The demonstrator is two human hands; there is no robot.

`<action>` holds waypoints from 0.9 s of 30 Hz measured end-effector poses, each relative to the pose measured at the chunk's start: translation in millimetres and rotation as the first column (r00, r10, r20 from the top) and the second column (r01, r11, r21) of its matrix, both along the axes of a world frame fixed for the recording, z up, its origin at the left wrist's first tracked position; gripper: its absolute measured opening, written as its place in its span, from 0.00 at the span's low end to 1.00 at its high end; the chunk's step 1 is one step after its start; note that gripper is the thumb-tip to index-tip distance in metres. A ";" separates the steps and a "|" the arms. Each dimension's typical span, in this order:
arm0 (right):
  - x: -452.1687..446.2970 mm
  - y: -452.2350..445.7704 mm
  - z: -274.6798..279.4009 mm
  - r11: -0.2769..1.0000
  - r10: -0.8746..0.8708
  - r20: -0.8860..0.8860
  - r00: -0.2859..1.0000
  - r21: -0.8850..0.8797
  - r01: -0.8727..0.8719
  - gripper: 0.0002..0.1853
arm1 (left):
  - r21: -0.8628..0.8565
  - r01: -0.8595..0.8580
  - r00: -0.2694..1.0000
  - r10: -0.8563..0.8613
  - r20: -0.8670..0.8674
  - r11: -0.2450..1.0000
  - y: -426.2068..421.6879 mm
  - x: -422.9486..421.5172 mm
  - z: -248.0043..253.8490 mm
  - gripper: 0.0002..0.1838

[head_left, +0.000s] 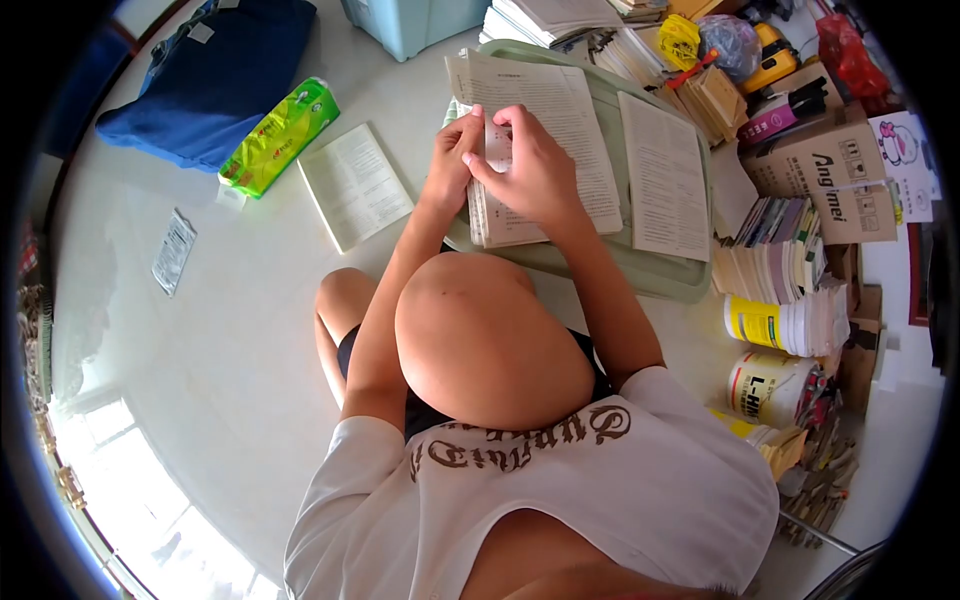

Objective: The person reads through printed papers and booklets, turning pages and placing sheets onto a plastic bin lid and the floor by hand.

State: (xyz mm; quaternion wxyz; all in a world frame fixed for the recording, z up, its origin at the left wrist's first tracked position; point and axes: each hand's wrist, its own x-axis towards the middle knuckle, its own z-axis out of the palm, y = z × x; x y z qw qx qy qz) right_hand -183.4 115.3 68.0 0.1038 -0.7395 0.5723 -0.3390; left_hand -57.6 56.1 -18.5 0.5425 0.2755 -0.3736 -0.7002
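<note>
Both of my hands meet over a thick stack of printed sheets [570, 150] on a pale green plastic lid [665, 283]. My left hand [452, 165] is closed at the stack's left edge, with its fingertips pressed together; what they grip is hidden. My right hand [540, 170] curls its index finger and thumb around a small white piece with faint reddish marks [497, 147]. Its exact kind is unclear. The right thumb tip comes close to the left fingers. A separate printed sheet [668, 180] lies on the lid to the right of the stack.
An open booklet [355, 188], a green tissue pack [280, 138], blue cloth [215, 80] and a silvery packet [174, 252] lie on the floor at left. A light-blue bin [425, 25] stands behind. Books [770, 265], a carton [825, 180] and tubs [770, 385] line the right.
</note>
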 end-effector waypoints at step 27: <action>-32.8 -41.0 0.9 0.874 0.031 0.203 0.979 0.470 -0.125 0.17 | -0.043 0.006 0.998 -0.004 0.060 0.999 2.7 0.7 6.8 0.13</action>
